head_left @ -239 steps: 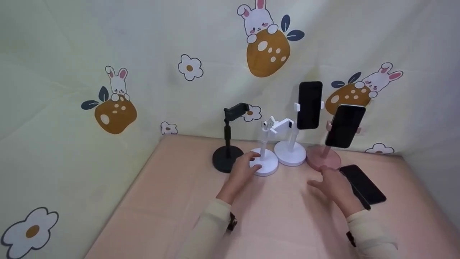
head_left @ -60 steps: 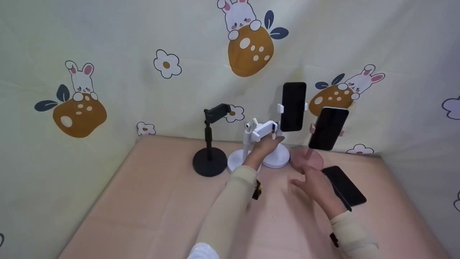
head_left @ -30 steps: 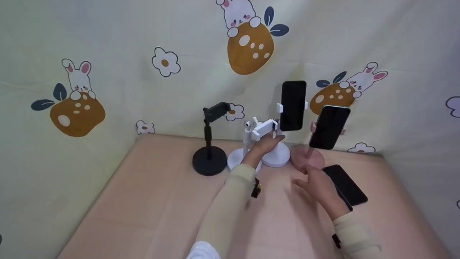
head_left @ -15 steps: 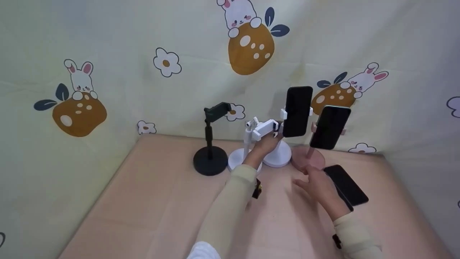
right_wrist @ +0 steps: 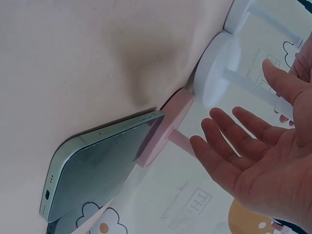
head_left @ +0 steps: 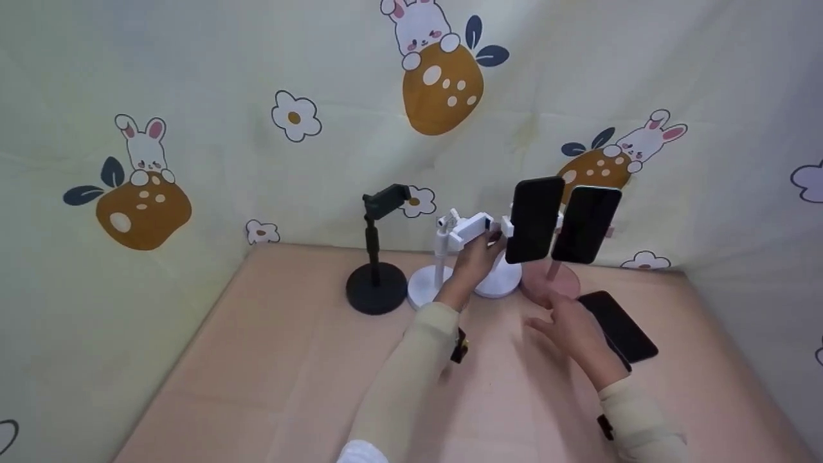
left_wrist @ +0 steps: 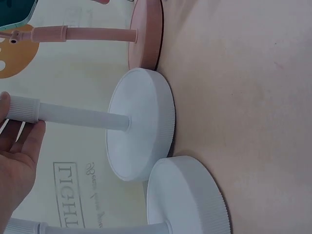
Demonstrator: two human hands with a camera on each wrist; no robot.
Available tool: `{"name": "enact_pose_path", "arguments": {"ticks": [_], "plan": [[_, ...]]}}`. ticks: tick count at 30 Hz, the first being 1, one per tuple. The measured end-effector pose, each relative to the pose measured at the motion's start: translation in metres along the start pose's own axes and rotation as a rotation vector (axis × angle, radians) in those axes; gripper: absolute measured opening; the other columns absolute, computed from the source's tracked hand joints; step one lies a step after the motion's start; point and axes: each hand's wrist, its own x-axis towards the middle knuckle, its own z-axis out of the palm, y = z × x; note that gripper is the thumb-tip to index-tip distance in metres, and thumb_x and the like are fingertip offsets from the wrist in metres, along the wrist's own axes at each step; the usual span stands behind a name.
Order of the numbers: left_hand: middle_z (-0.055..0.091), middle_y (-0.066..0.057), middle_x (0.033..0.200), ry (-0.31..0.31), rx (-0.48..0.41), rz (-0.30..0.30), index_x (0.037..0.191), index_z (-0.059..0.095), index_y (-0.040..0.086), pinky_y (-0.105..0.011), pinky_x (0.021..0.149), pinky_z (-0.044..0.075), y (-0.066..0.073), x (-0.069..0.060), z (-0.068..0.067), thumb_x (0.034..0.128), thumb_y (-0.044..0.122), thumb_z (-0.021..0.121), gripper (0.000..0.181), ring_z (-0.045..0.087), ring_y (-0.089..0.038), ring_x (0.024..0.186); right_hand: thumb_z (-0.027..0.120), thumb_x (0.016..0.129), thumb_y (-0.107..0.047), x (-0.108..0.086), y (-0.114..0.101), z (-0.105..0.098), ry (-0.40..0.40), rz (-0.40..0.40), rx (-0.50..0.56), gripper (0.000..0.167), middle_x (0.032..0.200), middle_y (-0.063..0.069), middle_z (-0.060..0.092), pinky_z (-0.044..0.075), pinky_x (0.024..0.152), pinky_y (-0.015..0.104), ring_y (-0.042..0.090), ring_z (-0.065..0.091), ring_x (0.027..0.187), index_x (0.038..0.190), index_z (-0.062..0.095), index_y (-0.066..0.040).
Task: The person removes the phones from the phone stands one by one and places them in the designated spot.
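My left hand [head_left: 474, 260] reaches behind the clamp of the front white phone stand [head_left: 471, 231]. It grips the ribbed collar on the pole of the rear white phone stand [left_wrist: 141, 122], thumb on one side and fingers on the other. That stand's clamp holds a dark-screened phone [head_left: 535, 222] upright, slightly tilted, overlapping the phone [head_left: 586, 225] on the pink phone stand [head_left: 557, 283]. My right hand [head_left: 578, 331] stays in front of the pink base with its fingers relaxed and spread, holding nothing; the right wrist view shows its palm [right_wrist: 273, 170].
A black phone stand [head_left: 376, 289] with no phone in its clamp stands at the left. A loose phone [head_left: 620, 326] lies face up beside my right hand. Stand bases sit close together on the pink-covered table [head_left: 257, 386], before a patterned cloth backdrop [head_left: 347, 180].
My left hand has gone from the front white stand's base to the rear stand's pole. Over the last second that stand's phone has come down and slightly right. The right hand has stayed put.
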Motion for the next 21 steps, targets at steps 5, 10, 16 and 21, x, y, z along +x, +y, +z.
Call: {"name": "enact_pose_path", "arguments": {"ticks": [5,10,16,21], "plan": [[0.073,-0.008,0.118,-0.041,-0.01,-0.061,0.121,0.069,0.008,-0.022,0.097,0.053,0.011,-0.003,0.002,0.0978,0.017,0.062,0.025,0.067,-0.018,0.116,0.074,0.09,-0.035,-0.001,-0.002,-0.003,-0.013,0.013,-0.003,0.055,0.114,0.024,0.069,0.055,0.088,0.054,0.037,0.067,0.1,0.127,0.058,0.002],[0.074,-0.007,0.117,-0.03,-0.002,-0.049,0.125,0.067,0.009,-0.022,0.093,0.055,0.02,-0.008,0.0,0.0977,0.021,0.063,0.031,0.069,-0.016,0.112,0.075,0.089,-0.03,-0.003,-0.002,-0.005,0.008,0.008,0.003,0.049,0.114,0.023,0.069,0.055,0.089,0.054,0.036,0.067,0.1,0.122,0.06,0.002],[0.075,-0.01,0.103,0.016,-0.037,-0.011,0.112,0.072,0.003,-0.019,0.084,0.055,0.016,-0.018,-0.002,0.0972,0.013,0.063,0.019,0.069,-0.015,0.096,0.073,0.089,-0.028,-0.005,-0.004,-0.009,-0.012,0.014,0.033,0.048,0.116,0.021,0.068,0.055,0.091,0.052,0.031,0.064,0.096,0.124,0.06,0.002],[0.074,-0.009,0.11,0.0,-0.071,-0.03,0.113,0.072,0.005,-0.019,0.09,0.055,0.016,-0.029,-0.006,0.0964,0.012,0.064,0.02,0.07,-0.016,0.104,0.073,0.09,-0.03,-0.009,-0.006,-0.012,-0.011,0.013,0.02,0.05,0.119,0.022,0.068,0.054,0.093,0.054,0.035,0.066,0.102,0.126,0.059,0.002]]}}
